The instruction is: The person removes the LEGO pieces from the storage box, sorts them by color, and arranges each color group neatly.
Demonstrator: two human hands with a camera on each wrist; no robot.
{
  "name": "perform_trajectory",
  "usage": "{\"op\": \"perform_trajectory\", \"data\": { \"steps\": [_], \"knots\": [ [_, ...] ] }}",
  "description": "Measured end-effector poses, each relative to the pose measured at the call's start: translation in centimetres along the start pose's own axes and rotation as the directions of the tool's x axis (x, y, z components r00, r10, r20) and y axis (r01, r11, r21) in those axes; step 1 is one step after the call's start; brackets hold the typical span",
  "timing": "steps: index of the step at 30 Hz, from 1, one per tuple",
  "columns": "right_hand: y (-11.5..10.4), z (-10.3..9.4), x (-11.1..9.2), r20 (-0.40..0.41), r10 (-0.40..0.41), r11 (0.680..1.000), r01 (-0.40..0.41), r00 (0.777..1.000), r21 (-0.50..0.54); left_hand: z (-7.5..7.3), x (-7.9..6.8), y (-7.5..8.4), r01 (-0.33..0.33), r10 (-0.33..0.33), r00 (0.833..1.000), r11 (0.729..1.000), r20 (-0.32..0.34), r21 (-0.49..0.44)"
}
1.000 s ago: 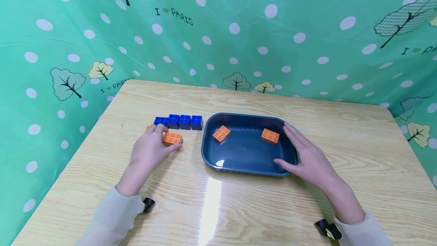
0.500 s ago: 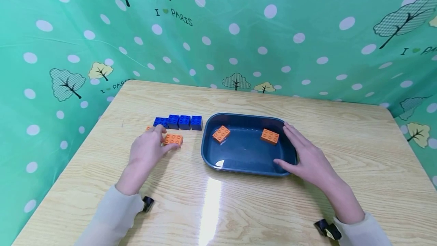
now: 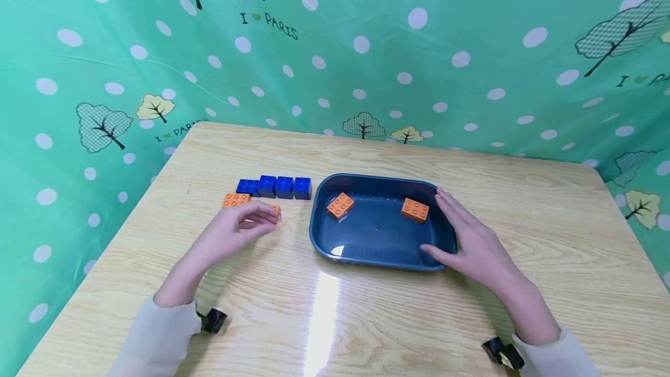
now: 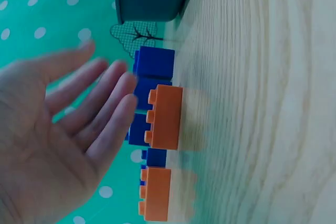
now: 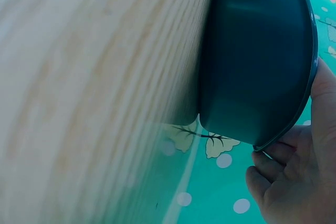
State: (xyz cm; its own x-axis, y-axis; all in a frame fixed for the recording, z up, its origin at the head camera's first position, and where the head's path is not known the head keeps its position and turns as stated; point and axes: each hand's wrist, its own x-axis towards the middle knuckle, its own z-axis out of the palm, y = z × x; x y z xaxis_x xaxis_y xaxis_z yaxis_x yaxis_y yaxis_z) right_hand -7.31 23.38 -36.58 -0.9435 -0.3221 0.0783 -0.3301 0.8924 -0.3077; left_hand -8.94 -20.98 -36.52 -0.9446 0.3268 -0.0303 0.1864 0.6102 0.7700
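Note:
My left hand [image 3: 237,224] hovers over an orange brick [image 3: 277,212] and hides most of it in the head view. In the left wrist view the fingers are loosely extended with nothing in them, and that orange brick [image 4: 168,116] stands apart on the table. A second orange brick [image 3: 237,199] lies just beyond the hand. My right hand [image 3: 477,249] grips the right end of a dark blue tub [image 3: 314,231], thumb over the near side and fingers at the far rim. Inside the tub lie two orange bricks, one at left [image 3: 340,206] and one at right [image 3: 415,209].
Several blue bricks [image 3: 284,187] form a row left of the tub, behind the orange ones. The wooden table [image 3: 377,319] ends at a green dotted cloth [image 3: 324,74] at the back and left.
The left fingers have let go of the orange brick; the left hand has turned and lifted over it, uncovering the other orange brick behind. The right hand and tub stay put.

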Motion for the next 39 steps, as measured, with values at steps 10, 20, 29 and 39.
{"op": "perform_trajectory", "data": {
  "steps": [10,20,29,39],
  "knots": [
    [0.0,-0.1,-0.1,-0.001,0.005,1.0,-0.005,1.0,0.0,0.8,1.0,1.9,-0.134,0.145,0.984,0.986,0.104,-0.104],
    [0.0,0.0,0.0,-0.007,-0.007,1.0,0.007,1.0,-0.003,1.9,5.3,5.4,-0.242,0.257,0.961,0.961,0.106,-0.13],
    [0.0,0.0,0.0,-0.004,-0.006,1.0,0.006,1.0,0.005,2.9,8.7,7.3,-0.248,0.302,0.938,0.928,0.171,-0.278],
    [0.0,0.0,-0.1,-0.005,0.001,1.0,-0.001,1.0,0.003,4.7,12.1,10.6,-0.304,0.386,0.896,0.893,0.217,-0.332]
  ]
}}
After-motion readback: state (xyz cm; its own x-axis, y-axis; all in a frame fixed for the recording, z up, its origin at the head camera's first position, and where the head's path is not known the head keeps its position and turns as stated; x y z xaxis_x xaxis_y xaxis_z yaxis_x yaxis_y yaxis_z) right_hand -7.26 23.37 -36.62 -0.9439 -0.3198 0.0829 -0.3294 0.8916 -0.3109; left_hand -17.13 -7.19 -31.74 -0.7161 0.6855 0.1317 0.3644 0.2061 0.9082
